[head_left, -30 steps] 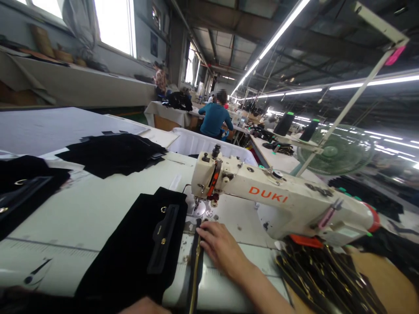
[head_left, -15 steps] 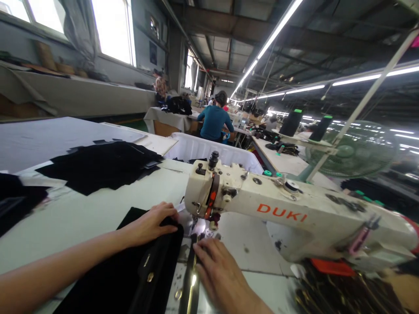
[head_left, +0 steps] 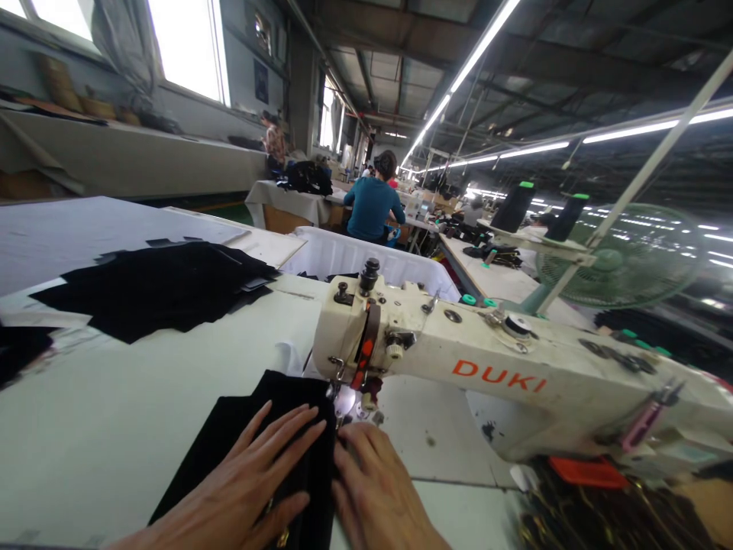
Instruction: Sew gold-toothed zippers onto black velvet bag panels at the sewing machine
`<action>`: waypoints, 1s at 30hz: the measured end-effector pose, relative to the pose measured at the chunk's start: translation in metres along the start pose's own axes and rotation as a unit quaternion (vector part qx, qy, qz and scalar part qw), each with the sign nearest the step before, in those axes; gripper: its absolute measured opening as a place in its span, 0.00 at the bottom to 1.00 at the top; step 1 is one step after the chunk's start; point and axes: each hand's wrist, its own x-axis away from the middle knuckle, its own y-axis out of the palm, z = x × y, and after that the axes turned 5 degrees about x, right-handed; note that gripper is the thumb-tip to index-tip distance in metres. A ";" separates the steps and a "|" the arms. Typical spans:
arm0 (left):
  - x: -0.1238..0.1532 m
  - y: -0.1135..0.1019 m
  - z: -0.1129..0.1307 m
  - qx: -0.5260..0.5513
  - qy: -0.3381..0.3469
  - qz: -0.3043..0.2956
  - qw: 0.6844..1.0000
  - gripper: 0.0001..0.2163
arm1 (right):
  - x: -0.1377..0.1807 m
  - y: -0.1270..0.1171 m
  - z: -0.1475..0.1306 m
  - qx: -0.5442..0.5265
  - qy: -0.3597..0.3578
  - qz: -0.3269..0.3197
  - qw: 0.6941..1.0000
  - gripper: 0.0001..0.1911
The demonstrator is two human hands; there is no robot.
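Two bare hands work at one sewing machine (head_left: pixel 458 344) in the head view, with one black fabric piece (head_left: pixel 314 466) between them. That piece lies on the pale surface (head_left: pixel 143 405), its upper right corner just beside the needle area; whether any of it sits under the foot, I cannot tell. The left hand (head_left: pixel 260 470) grips nothing, its fingers spread flat over the cloth. The right hand (head_left: pixel 372 477) bends its fingers at the cloth's right edge; whether they pinch anything cannot be told. One gold-coloured fitting (head_left: pixel 282 538) shows below the left thumb. One stack of black pieces (head_left: pixel 154 290) lies farther off on the left. The machine's arm carries one pink-handled tool (head_left: pixel 644 424), and below it is one red object (head_left: pixel 589 471). Two black thread cones (head_left: pixel 514 208) stand behind, before one green fan (head_left: pixel 618 260). One white bin (head_left: pixel 395 263) stands beyond the machine, and past it sits one person in a teal top (head_left: pixel 371 210).
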 end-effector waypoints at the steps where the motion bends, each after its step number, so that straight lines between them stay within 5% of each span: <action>1: 0.003 0.001 0.001 -0.019 0.013 -0.008 1.000 0.34 | 0.001 0.002 0.001 0.009 -0.007 0.010 1.000 0.19; 17: -0.020 -0.008 0.015 -0.120 0.098 0.054 0.986 0.31 | 0.003 0.019 0.005 0.084 -0.033 0.130 0.987 0.17; 30: -0.024 -0.011 0.006 -0.061 0.099 -0.032 0.993 0.31 | 0.005 0.017 0.006 0.068 -0.034 0.130 0.989 0.16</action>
